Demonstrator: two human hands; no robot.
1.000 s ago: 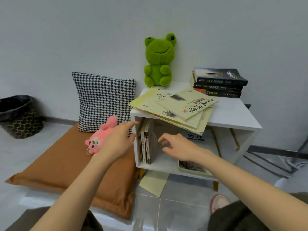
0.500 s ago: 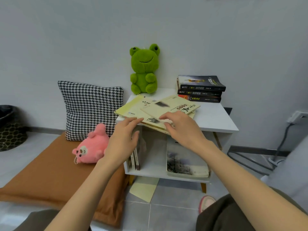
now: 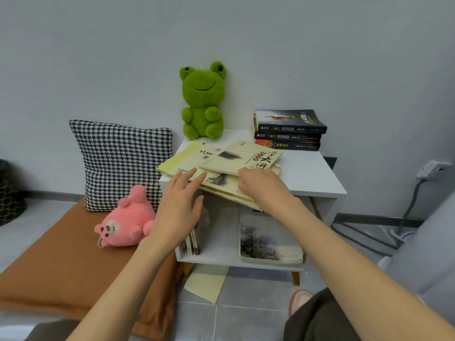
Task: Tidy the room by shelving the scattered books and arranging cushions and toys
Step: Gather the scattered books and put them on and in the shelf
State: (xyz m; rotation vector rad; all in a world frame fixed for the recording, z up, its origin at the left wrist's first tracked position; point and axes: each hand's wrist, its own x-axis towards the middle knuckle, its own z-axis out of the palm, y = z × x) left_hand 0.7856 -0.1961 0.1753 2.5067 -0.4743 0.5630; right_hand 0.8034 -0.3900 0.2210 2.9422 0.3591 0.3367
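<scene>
Now your right grip [image 3: 261, 185] curls onto the yellow books [image 3: 246, 156] overhanging the front edge of the white surface [image 3: 307, 173], seemingly clasping them. Your left grip [image 3: 179, 203] hovers splayed and empty, fingertips at that edge's left end.

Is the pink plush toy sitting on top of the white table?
No, the pink plush toy lies on the brown cushion beside the white table.

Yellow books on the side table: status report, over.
Left hand open at yellow books. Right hand grips them; stack overhangs side table edge. Shelf below partly filled.
</scene>
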